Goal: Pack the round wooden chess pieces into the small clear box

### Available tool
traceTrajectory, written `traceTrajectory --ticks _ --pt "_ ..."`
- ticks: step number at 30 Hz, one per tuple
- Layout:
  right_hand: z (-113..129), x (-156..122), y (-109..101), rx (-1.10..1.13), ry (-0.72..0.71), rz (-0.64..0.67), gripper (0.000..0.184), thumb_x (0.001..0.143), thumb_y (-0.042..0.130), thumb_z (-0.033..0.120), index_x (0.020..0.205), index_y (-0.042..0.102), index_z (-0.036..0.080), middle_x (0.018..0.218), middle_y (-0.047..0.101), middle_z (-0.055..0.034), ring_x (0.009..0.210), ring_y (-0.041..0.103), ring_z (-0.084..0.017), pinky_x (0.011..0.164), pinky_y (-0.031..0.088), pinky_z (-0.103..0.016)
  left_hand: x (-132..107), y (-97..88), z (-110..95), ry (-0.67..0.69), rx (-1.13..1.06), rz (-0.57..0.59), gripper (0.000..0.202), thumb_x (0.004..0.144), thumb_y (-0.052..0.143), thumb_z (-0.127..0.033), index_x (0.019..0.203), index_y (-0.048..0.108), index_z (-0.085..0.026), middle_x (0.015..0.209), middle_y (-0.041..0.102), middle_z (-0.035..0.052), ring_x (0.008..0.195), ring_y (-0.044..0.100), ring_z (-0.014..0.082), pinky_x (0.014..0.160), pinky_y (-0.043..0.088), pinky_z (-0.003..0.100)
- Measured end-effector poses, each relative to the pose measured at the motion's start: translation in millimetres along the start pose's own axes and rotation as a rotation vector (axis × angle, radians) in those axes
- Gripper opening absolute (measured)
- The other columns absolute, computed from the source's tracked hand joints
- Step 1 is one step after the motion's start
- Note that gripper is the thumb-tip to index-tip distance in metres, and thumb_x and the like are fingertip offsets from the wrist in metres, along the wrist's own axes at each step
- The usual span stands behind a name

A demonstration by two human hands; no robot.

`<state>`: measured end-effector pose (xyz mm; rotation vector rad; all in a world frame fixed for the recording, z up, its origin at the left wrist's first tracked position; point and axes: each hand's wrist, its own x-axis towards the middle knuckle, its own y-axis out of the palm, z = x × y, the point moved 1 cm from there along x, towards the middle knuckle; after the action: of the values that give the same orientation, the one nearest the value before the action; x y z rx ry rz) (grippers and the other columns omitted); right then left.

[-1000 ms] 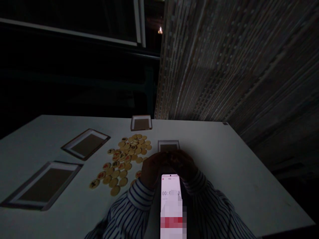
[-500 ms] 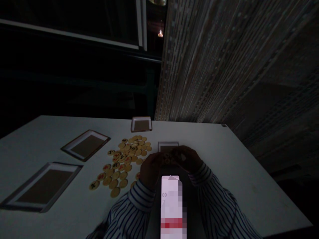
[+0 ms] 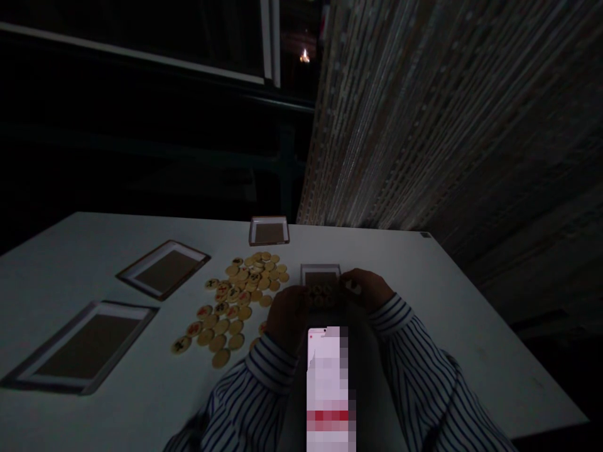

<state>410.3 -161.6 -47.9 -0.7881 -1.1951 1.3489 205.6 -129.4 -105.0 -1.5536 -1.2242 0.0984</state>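
Observation:
A small grey-rimmed tray (image 3: pixel 320 268) lies on the table between my hands, with several round xiangqi pieces (image 3: pixel 316 291) inside it. My left hand (image 3: pixel 287 314) is at the tray's left edge, its fingers bent and closed; what they hold, if anything, is lost in the dark. At the right edge is my right hand (image 3: pixel 370 290), thumb and fingers pinched together, with a pale spot showing between them. I cannot make out what that pinch holds. Left of the tray spreads a loose heap of wooden xiangqi pieces (image 3: pixel 245 275), some showing red or black characters.
Three more trays stand on the white table (image 3: pixel 471 351): a large one (image 3: pixel 28 375) at left, a brown-rimmed one (image 3: pixel 126 274) behind it, and a small one (image 3: pixel 269 219) at the back. A lit phone (image 3: pixel 325 376) is below my hands. A string curtain (image 3: pixel 400 125) hangs beyond.
My right hand has moved right, from over the pieces in the tray to its right edge, uncovering more of them. My left hand stays near the left edge. The view has shifted slightly.

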Motion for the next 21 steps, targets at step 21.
traceTrajectory --ticks 21 --pt "-0.6 24.0 3.7 -0.246 0.046 0.327 0.027 0.076 0.050 0.034 0.098 0.061 0.024 0.090 0.055 -0.0052 0.078 0.054 -0.015 0.065 0.037 -0.024 -7.0 11.6 5.6 -0.095 0.005 0.020 0.028 0.082 0.038 -0.024 0.100 0.057 -0.016 0.095 0.062 0.0100 0.088 0.055 0.0216 0.078 0.043 0.040"
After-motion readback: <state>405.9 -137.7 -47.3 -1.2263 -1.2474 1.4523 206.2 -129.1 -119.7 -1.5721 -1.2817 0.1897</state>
